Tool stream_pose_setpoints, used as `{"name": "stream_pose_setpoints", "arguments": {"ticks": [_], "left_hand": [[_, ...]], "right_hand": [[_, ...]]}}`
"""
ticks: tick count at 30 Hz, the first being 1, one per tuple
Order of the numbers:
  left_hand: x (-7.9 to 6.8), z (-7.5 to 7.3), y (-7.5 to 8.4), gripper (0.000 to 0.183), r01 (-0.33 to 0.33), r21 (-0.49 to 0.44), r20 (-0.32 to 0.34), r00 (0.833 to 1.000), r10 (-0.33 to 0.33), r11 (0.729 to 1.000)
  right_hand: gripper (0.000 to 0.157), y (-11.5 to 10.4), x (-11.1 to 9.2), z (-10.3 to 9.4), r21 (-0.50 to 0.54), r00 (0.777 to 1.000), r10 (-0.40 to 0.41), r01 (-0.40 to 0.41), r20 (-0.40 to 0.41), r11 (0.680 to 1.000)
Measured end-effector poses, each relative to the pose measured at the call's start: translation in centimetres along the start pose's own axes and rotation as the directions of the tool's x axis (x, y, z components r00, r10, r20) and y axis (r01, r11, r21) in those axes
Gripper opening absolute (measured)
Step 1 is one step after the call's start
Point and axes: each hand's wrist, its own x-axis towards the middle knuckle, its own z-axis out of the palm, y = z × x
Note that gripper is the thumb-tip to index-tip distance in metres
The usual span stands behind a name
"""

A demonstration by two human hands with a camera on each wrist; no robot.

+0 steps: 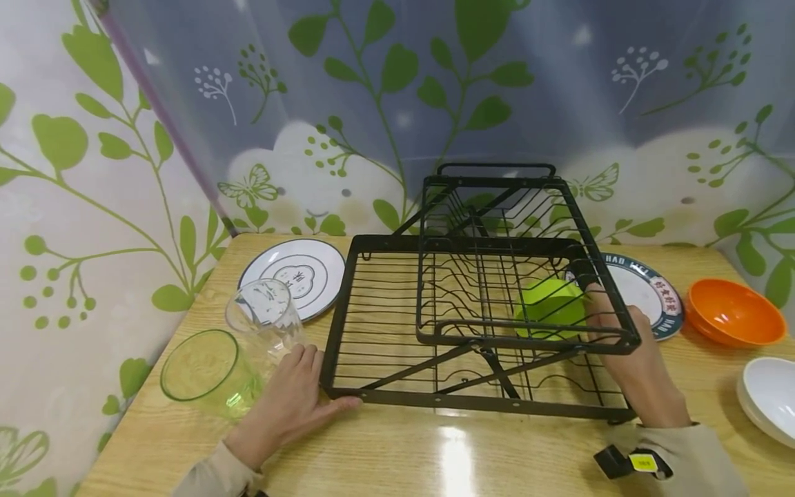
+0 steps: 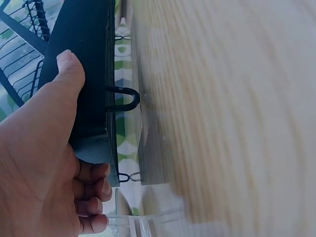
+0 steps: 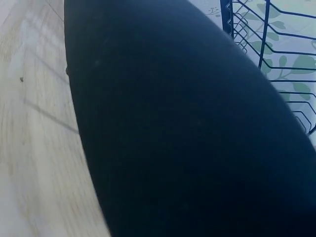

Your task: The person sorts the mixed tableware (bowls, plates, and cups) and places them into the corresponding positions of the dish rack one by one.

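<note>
A black two-tier dish rack stands on the wooden table. My left hand grips its front left corner, thumb along the front rail and fingertips curled at the corner, as the left wrist view shows. My right hand reaches in from the right side, beneath the upper tier, and holds a bright green bowl at its right side. Wires cross in front of the bowl and partly hide the right fingers. In the right wrist view a dark rack rail fills most of the picture, and the hand is hidden.
Left of the rack are a white plate, a clear glass and a green-tinted glass. On the right lie a dark-rimmed plate, an orange bowl and a white bowl. A patterned curtain hangs behind.
</note>
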Motion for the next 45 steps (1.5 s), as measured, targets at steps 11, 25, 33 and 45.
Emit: {"name": "stream_pose_setpoints", "arguments": {"ticks": [11, 25, 33, 45], "left_hand": [[-0.4, -0.1, 0.1, 0.079, -0.001, 0.011, -0.016, 1.000, 0.002, 1.000], [-0.5, 0.0, -0.1, 0.079, -0.007, 0.017, -0.007, 1.000, 0.007, 1.000], [-0.4, 0.2, -0.2, 0.077, -0.005, 0.017, 0.010, 1.000, 0.004, 1.000], [0.3, 0.2, -0.3, 0.076, -0.024, 0.002, -0.010, 1.000, 0.024, 1.000]], "right_hand": [[0.006, -0.2, -0.6, 0.2, 0.035, 0.992, 0.100, -0.103, 0.079, 0.994], [0.012, -0.3, -0.9, -0.3, 0.016, 0.960, 0.143, -0.151, 0.240, 0.988], [0.023, -0.1, -0.7, -0.3, -0.017, 0.971, 0.108, -0.107, 0.215, 0.994], [0.033, 2.0, -1.6, -5.4, -0.034, 0.924, 0.346, -0.345, 0.163, 0.938]]}}
